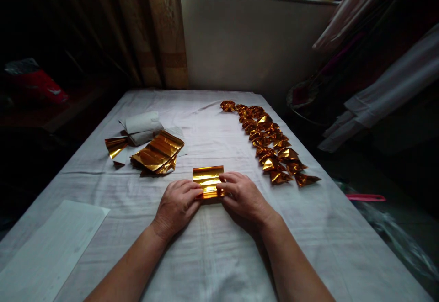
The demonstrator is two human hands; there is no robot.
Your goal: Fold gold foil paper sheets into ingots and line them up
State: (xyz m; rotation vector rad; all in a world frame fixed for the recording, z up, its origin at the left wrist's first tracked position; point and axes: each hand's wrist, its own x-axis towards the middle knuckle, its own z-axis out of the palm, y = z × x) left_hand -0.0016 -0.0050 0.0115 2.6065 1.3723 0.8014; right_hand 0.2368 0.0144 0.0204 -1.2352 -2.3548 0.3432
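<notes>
A small sheet of gold foil paper (pixel 208 179) with crosswise creases lies in front of me, its near edge folded over. My left hand (pixel 180 203) pinches the near left corner, fingers closed together. At the near right corner, my right hand (pixel 245 197) grips the same sheet between thumb and fingers. Left of it, beyond my left hand, rests a stack of creased gold foil sheets (pixel 159 151). Folded gold foil pieces (pixel 264 144), pointed at their ends, stand in rows along the right side of the table.
White cloth covers the table (pixel 206 256). A bundle of pale paper (pixel 142 126) and a fanned foil piece (pixel 115 146) sit behind the stack. A white sheet (pixel 55 247) lies at the near left. Beyond the right edge are a pink handle (pixel 366 198) and clear plastic (pixel 399 233).
</notes>
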